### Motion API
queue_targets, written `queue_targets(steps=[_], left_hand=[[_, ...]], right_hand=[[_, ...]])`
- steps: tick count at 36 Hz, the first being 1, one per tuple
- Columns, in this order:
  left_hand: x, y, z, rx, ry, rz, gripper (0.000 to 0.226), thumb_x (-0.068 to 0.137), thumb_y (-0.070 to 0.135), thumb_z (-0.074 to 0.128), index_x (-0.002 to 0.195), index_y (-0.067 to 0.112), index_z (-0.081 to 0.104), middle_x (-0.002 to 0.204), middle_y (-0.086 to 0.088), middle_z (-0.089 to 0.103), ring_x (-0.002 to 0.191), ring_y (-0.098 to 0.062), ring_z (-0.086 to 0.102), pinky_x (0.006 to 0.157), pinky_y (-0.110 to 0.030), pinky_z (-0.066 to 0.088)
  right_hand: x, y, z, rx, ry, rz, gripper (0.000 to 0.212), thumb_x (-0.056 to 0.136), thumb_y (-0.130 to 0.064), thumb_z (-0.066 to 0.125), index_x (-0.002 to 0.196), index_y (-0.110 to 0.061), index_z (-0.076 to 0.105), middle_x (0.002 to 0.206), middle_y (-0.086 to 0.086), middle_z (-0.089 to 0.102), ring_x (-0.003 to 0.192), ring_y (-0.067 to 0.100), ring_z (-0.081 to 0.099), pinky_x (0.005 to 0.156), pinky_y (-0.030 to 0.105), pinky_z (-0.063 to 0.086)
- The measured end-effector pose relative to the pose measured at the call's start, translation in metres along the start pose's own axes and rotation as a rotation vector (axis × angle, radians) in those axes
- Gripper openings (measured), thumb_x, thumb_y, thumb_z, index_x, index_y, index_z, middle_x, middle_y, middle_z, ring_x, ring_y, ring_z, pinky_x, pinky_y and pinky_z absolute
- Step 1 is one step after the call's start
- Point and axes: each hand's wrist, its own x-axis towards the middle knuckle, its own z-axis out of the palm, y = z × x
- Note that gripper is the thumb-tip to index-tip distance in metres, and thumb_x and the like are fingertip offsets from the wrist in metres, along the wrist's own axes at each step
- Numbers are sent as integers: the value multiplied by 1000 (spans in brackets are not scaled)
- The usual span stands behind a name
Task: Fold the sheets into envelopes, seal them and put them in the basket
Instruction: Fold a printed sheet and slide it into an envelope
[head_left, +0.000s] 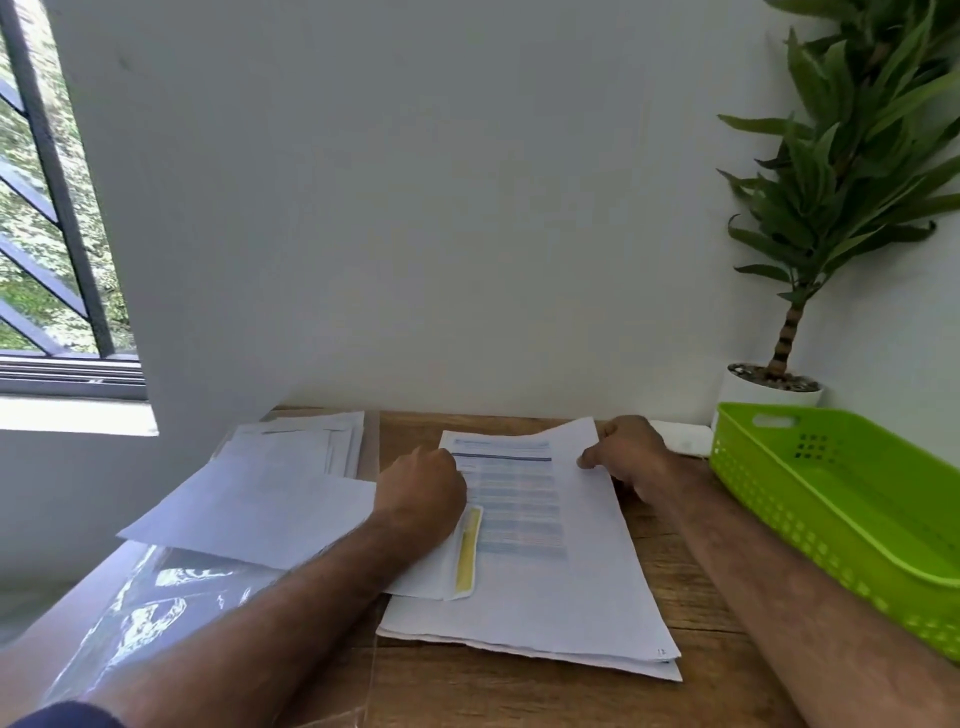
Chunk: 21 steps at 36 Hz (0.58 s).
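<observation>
Pinching the white printed paper sheet (582, 551) at its far right edge is the right hand (634, 457); left hand (421, 488) rests curled on it, grasp hidden

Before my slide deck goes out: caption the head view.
Left hand and right hand fold a printed sheet beside a green basket.

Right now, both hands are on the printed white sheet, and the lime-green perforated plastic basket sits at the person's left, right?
Not quite. The head view shows the lime-green perforated plastic basket at the person's right, not left. The left hand and right hand are indeed on the printed white sheet.
</observation>
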Motion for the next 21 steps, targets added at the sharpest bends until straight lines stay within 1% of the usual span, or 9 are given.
queue_targets(steps=[3, 6, 7, 10, 11, 13, 16, 19, 21], left_hand=[[0, 2, -1, -4, 15, -9, 28, 100, 28, 46, 94, 13, 69, 92, 0, 68, 76, -16, 62, 66, -28, 49], [-1, 1, 1, -7, 26, -3, 30, 100, 29, 45, 94, 13, 69, 92, 0, 68, 77, -16, 63, 66, -28, 49], [-1, 1, 2, -9, 27, 0, 30, 100, 30, 45, 94, 13, 69, 91, 0, 67, 77, -15, 62, 65, -27, 47], [0, 0, 3, -14, 33, 10, 30, 101, 31, 46, 92, 13, 68, 83, 3, 60, 74, -14, 61, 62, -25, 44], [0, 0, 4, -16, 37, 12, 30, 101, 32, 46, 90, 14, 67, 81, 5, 58, 72, -12, 59, 60, -24, 42], [1, -1, 6, -31, 49, 8, 28, 101, 32, 47, 83, 17, 62, 77, 6, 56, 66, -10, 56, 54, -21, 38], [2, -3, 8, -58, 63, -18, 29, 99, 31, 47, 75, 19, 55, 71, 8, 54, 60, -8, 52, 49, -20, 36], [3, -5, 9, -83, 66, -33, 28, 99, 30, 48, 76, 19, 57, 70, 9, 53, 61, -8, 53, 48, -19, 33], [2, -6, 10, -111, 73, -38, 26, 99, 31, 48, 81, 18, 61, 76, 8, 58, 63, -9, 55, 49, -18, 35]], right_hand=[[-3, 1, 1, 37, 81, -66, 33, 73, -2, 84, 103, 1, 71, 106, 15, 73, 93, 30, 68, 73, 33, 56], [-10, 3, 4, -29, 150, -161, 25, 77, -3, 80, 102, -4, 75, 102, 12, 75, 88, 27, 70, 76, 37, 59], [-12, 4, 5, -65, 169, -199, 25, 78, -3, 77, 103, -7, 76, 101, 10, 76, 86, 24, 69, 76, 35, 59], [-18, 5, 7, -127, 238, -284, 27, 82, -3, 73, 107, -14, 77, 102, 3, 77, 80, 16, 63, 69, 24, 48], [-19, 4, 8, -106, 258, -312, 25, 83, -3, 72, 104, -14, 78, 99, 3, 77, 80, 16, 64, 69, 24, 48], [-20, 3, 9, -12, 267, -364, 16, 81, -3, 75, 92, -14, 79, 89, 2, 78, 80, 17, 70, 72, 29, 56], [-24, -1, 10, 43, 199, -369, 6, 79, -13, 82, 83, -15, 79, 80, -4, 76, 81, 16, 72, 75, 33, 60], [-25, 1, 8, -62, 15, -288, 23, 75, -23, 87, 94, -14, 77, 90, -2, 75, 85, 17, 72, 75, 33, 58], [-23, 3, 5, -157, -55, -246, 34, 75, -18, 86, 107, -11, 74, 102, 4, 75, 90, 21, 71, 78, 34, 59]])
